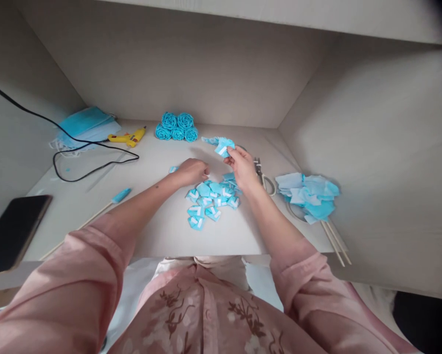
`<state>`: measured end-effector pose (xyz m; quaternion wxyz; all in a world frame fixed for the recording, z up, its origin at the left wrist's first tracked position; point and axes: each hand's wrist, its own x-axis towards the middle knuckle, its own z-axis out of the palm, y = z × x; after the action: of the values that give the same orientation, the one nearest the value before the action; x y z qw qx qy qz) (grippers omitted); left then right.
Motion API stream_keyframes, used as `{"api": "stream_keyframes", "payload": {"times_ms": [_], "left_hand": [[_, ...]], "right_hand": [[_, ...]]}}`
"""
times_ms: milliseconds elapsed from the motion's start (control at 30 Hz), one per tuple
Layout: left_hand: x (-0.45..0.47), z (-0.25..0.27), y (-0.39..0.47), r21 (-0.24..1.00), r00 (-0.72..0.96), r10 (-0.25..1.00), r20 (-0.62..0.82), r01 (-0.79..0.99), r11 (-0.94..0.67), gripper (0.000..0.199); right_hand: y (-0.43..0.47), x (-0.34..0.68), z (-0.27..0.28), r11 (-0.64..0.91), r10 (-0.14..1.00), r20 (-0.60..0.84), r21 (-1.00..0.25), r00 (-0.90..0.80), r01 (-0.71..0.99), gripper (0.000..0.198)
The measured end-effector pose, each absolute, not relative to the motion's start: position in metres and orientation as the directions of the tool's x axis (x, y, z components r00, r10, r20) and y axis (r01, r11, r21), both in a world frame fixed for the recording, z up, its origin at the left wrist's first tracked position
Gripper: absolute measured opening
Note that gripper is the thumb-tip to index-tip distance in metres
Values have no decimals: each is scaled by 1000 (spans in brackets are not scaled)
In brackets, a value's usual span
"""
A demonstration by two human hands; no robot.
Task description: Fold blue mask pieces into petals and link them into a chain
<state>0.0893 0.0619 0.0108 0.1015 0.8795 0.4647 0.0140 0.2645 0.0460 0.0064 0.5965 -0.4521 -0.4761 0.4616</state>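
Note:
My right hand pinches a light blue fabric piece with a white strip on it, held up above the table; a lighter blue end sticks out to its left. My left hand is a little lower and to the left, fingers curled together, and whatever may be between them is hidden. A small blue piece shows beside that hand. Below both hands lie several folded blue petals with white strips, loosely spread. Scissors with pale handles lie just right of my right wrist, partly covered by it.
Several rolled blue fabric roses are stacked at the back. Left are blue masks, a yellow glue gun with a black cord, a stick with a blue tip and a phone. Blue scraps and sticks lie right.

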Motion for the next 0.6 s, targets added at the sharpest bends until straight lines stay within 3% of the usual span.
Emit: {"api": "stream_keyframes", "payload": {"times_ms": [267,433,533,600], "left_hand": [[106,15,56,72,601,798,-49,799,-597,25],[71,32,47,37,521,853,37,852,-522,25],[8,53,33,128,351,921,167,919,-374,13],[-43,68,20,287,154,968,197,935,-207,7]], "right_hand": [[45,266,8,186,977,167,-970,131,-153,29],[47,267,7,176,978,156,-973,137,-149,29],[48,266,6,154,981,128,-971,145,-183,30],[48,265,4,149,983,123,-968,135,-202,30]]}}
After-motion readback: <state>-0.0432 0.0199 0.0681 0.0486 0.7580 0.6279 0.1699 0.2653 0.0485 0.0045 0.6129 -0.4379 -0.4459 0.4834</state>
